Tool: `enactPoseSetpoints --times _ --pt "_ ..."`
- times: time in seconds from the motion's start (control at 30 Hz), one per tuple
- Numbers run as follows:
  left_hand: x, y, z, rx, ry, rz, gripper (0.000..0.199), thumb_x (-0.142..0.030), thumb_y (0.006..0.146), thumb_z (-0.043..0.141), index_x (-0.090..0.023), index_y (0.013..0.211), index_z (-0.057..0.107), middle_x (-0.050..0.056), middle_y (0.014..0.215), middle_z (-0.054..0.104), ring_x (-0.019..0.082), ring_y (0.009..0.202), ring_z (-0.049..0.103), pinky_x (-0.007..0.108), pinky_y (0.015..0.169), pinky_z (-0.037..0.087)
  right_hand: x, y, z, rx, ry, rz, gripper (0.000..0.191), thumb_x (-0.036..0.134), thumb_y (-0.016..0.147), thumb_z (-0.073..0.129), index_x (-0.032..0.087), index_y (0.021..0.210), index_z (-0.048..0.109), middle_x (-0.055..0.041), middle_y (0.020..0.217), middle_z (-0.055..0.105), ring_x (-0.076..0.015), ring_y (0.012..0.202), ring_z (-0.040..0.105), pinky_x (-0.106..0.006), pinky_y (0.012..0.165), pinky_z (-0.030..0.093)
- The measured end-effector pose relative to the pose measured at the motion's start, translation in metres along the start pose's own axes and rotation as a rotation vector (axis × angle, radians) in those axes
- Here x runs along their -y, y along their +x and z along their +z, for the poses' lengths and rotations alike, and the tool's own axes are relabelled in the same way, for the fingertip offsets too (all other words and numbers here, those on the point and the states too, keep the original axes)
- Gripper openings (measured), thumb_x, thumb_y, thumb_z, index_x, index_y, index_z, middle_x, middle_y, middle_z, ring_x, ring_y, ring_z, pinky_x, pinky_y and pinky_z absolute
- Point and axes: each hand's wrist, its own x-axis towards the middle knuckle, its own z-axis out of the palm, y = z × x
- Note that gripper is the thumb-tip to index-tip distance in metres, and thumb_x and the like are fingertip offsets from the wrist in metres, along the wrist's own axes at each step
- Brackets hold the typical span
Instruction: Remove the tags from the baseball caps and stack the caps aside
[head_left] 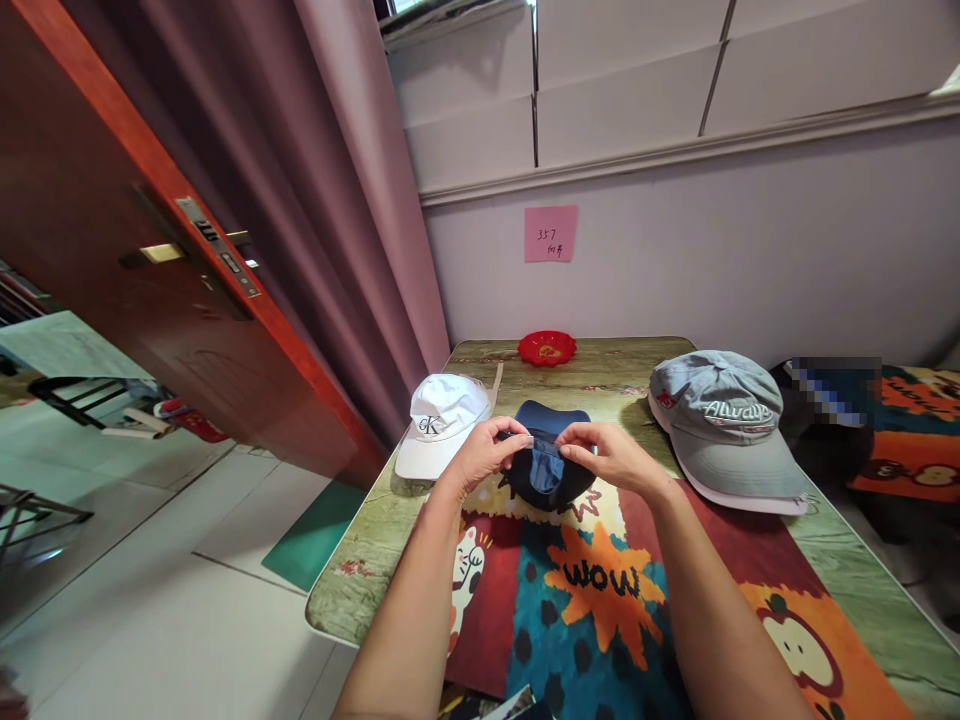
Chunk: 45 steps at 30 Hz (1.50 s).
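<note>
Left hand's grip [484, 455] and right hand's grip [621, 456] pinch the rounded navy cloth cap [549, 476].

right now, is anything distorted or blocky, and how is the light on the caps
Head view: wide-angle stretch, it seems, with the door slanting; head view: a pixelated patch at right hides detail; head view: the white cap bright, the navy cap dark inside.

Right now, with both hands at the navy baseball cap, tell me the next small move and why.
I'd probably steady the strap with the left hand and ease the right hand slightly along it: both pinch the navy baseball cap at what looks like its rear strap, fingertips close together, brim pointing away. Whether the strap is fastened can't be made out.
</note>
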Motion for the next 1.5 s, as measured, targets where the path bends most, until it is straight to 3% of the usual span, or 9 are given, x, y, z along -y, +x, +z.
enactPoseSetpoints --times 0.07,0.17,0.37,0.57,0.73,0.9,1.5 --pt "-0.002 0.000 -0.001 0.026 -0.003 -0.016 0.032 -0.048 0.083 0.070 -0.016 0.088 0.067 -0.006 0.055 0.047 0.008 0.048 0.041 0.020 0.045 0.028 -0.002 0.000 -0.002 -0.053 -0.002 -0.016 0.029 0.043 0.094 0.052 0.020 0.082 0.065 -0.0006 0.075 0.064 -0.0162 0.070 0.055 -0.028 0.067 0.040" --pt "-0.005 0.001 -0.001 0.044 -0.006 -0.018 0.035 -0.049 0.082 0.071 -0.015 0.090 0.069 -0.005 0.058 0.048 0.008 0.050 0.041 0.020 0.046 0.028 0.000 0.002 0.001 -0.122 0.011 -0.038 0.030 0.043 0.098 0.045 0.021 0.084 0.059 0.0005 0.076 0.060 -0.0159 0.072 0.053 -0.027 0.068 0.038" --pt "-0.001 0.006 -0.002 0.052 -0.032 -0.029 0.040 -0.051 0.080 0.072 -0.013 0.092 0.072 -0.005 0.059 0.046 0.008 0.053 0.038 0.021 0.049 0.027 0.006 0.004 0.008 -0.089 0.059 0.020 0.037 0.045 0.101 0.039 0.021 0.076 0.053 0.0014 0.068 0.060 -0.0140 0.062 0.048 -0.027 0.061 0.034" --pt "0.003 0.006 -0.001 0.047 -0.017 0.016 0.037 -0.049 0.081 0.072 -0.013 0.091 0.073 -0.004 0.064 0.050 0.007 0.056 0.039 0.021 0.053 0.031 0.006 0.004 0.009 -0.066 0.018 -0.015 0.031 0.046 0.092 0.056 0.020 0.079 0.064 0.0032 0.066 0.057 -0.0128 0.061 0.047 -0.026 0.058 0.032" --pt "-0.002 0.002 -0.002 0.092 0.061 0.056 0.037 -0.046 0.076 0.077 -0.015 0.097 0.075 0.001 0.078 0.063 0.013 0.070 0.054 0.023 0.065 0.043 0.003 0.006 0.011 -0.092 0.005 -0.054 0.024 0.038 0.092 0.054 0.020 0.085 0.069 0.0018 0.071 0.063 -0.0140 0.066 0.052 -0.026 0.065 0.037" --pt "0.004 0.005 -0.001 0.053 0.120 0.075 0.035 -0.044 0.077 0.077 -0.016 0.098 0.076 0.004 0.089 0.071 0.016 0.080 0.060 0.027 0.075 0.047 0.007 0.005 0.012 -0.077 0.027 -0.052 0.023 0.035 0.091 0.054 0.021 0.090 0.071 0.0004 0.074 0.067 -0.0149 0.066 0.056 -0.026 0.065 0.039" --pt "-0.003 0.000 0.000 0.085 0.208 0.085 0.032 -0.044 0.080 0.071 -0.016 0.094 0.075 0.004 0.088 0.071 0.017 0.079 0.061 0.027 0.071 0.047 0.011 0.003 0.010 -0.057 -0.069 -0.056 0.022 0.031 0.091 0.052 0.019 0.086 0.069 0.0012 0.070 0.065 -0.0135 0.062 0.051 -0.026 0.063 0.035"
